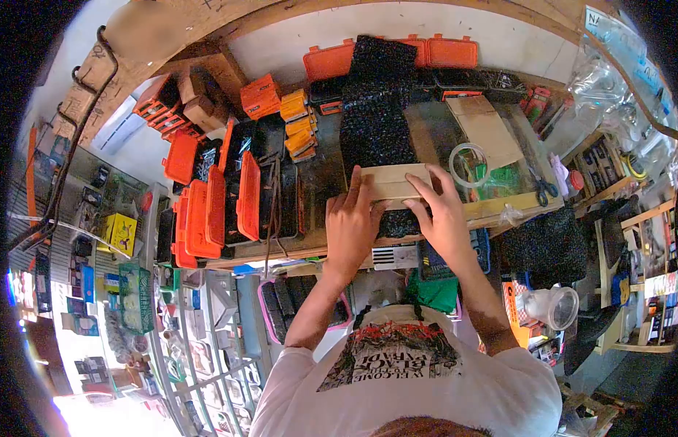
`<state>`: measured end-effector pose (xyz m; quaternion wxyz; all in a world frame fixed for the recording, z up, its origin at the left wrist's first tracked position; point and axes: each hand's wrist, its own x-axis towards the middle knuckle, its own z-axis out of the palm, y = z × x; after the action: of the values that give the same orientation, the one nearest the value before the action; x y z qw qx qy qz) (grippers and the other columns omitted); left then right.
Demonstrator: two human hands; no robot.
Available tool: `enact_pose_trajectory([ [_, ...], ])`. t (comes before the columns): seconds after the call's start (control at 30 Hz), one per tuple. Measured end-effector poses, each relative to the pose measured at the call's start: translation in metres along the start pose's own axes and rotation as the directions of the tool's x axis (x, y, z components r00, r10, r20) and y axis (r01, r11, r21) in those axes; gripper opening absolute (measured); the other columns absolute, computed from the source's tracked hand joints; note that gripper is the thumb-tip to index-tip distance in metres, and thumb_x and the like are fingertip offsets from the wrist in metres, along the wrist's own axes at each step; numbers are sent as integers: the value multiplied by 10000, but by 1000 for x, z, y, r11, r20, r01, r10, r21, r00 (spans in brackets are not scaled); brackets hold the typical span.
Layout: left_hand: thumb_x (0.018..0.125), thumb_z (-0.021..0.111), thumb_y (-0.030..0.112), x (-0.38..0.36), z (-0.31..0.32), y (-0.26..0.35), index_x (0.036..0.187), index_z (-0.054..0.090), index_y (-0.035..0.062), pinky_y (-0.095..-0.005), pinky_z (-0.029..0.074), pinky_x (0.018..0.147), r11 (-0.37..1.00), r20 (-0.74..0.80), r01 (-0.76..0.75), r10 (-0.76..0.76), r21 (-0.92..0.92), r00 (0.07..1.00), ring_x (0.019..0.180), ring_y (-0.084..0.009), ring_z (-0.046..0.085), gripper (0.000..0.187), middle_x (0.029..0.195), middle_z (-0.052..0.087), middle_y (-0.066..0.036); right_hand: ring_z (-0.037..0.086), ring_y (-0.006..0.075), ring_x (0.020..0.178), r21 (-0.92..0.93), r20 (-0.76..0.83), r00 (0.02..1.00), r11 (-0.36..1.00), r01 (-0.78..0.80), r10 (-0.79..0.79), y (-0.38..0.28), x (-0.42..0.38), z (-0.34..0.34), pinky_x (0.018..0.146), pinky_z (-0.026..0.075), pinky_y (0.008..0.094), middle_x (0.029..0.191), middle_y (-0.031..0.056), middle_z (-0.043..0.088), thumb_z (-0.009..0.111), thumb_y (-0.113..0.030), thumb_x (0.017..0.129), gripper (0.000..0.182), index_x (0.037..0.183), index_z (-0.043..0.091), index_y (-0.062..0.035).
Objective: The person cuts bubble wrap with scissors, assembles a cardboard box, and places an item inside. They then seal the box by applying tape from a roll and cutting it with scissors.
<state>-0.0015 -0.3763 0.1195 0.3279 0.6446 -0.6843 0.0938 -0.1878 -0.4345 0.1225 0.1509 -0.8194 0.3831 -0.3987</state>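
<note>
Left hand and right hand, at eight and four o'clock of a cardboard box, are closed on its ends, presumably for even support, near the table's front edge.

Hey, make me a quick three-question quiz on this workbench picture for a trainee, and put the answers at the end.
1. Which of the person's hands are on the tan box?

2. True or false: the scissors lie to the left of the textured wrap in this view.

3. What colour is that wrap, which stretches away beyond the box: a) white, b) black, c) yellow?

Key:
1. Both the left hand and the right hand.
2. False; they lie to its right.
3. b) black.
</note>
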Motion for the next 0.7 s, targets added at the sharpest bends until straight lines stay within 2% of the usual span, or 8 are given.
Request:
enact_pose_trajectory([
  [0.1,856,734,229,2,-2,3,1286,566,-4,-416,515,817,997,48,22,-26,75,999,917,-315,698,518,1411,566,-227,557,417,1152,-84,6,999,996,41,-41,-3,3,-3,961,456,489,1303,198,523,723,-220,891,388,1248,649,-90],
  [0.23,869,724,250,2,1,0,1274,580,13,-410,523,787,996,10,-20,19,89,1000,878,-312,707,492,1404,573,-222,573,396,1095,-154,26,996,984,87,-84,1,5,-3,923,461,475,1228,178,551,733,-224,879,368,1220,662,-102],
  [0.4,874,719,244,0,0,0,1261,594,34,-432,533,773,998,-18,-13,14,58,1000,842,-328,714,457,1411,573,-208,577,395,1084,-120,-4,999,992,36,-37,-3,2,-3,920,462,476,1218,179,561,745,-230,870,405,1239,642,-98],
  [0.5,874,721,251,-3,0,-1,1262,589,40,-447,527,809,999,-6,36,-37,-14,999,897,-342,706,461,1425,563,-199,575,401,1101,-8,4,1000,1000,0,0,-5,8,-11,937,466,477,1228,178,565,762,-230,857,453,1263,619,-89],
  [0.6,879,719,263,-3,-1,-7,1264,585,46,-462,509,866,999,18,18,-17,-49,1000,1044,-346,670,462,1455,534,-190,568,400,1144,100,3,1000,995,-5,5,-1,10,-14,974,467,467,1251,175,567,780,-227,844,497,1284,600,-81],
  [0.7,894,711,238,1,-9,-1,1275,593,49,-504,478,999,996,15,52,-51,-75,999,1235,-372,589,441,1492,501,-165,567,383,1183,180,-18,1000,983,28,-25,2,12,-16,1011,463,447,1259,169,577,784,-216,844,520,1302,590,-66],
])
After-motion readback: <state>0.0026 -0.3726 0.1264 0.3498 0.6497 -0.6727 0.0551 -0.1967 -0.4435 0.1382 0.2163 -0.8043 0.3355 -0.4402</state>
